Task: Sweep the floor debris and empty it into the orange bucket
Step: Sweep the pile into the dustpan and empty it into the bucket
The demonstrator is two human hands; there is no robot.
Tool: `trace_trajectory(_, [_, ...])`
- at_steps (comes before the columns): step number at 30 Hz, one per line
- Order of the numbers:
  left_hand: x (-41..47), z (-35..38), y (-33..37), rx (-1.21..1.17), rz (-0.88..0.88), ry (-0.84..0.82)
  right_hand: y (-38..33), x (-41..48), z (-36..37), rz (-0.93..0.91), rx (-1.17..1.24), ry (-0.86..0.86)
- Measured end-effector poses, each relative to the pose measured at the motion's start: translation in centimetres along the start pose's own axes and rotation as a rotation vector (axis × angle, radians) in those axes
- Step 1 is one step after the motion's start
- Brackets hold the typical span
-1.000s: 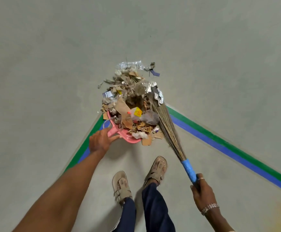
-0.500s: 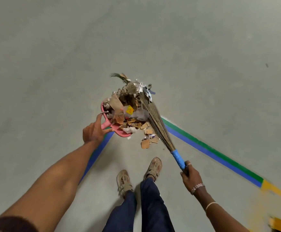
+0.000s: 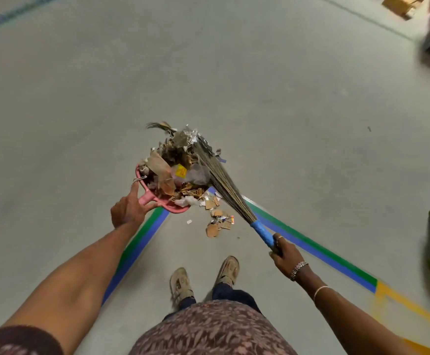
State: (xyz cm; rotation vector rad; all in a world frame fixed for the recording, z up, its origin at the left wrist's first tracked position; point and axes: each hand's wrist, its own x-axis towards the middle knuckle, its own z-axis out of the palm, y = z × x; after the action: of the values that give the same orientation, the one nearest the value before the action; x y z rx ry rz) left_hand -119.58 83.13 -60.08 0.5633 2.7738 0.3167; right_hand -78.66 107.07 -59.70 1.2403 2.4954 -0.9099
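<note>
Carrying now, standing taller than a second ago. Left hand (image 3: pixel 128 212) grips the pink dustpan (image 3: pixel 173 206) by its handle, index finger straight along it. Right hand (image 3: pixel 284 252) wraps the broom (image 3: pixel 224 185) at its blue grip. More cardboard scraps (image 3: pixel 217 221) have spilled to the floor at 12 o'clock of the feet, so another sweep is likely owed. Debris (image 3: pixel 178 162) heaps high at 11, bristles pressed on it. Orange bucket not in view.
</note>
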Motion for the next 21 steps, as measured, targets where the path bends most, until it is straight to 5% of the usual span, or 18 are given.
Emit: trace_trajectory(21, [-20.4, -0.9, -0.8, -0.080, -0.383, 0.093, 4.9, -1.9, -5.1, -0.348, -0.108, 0.020])
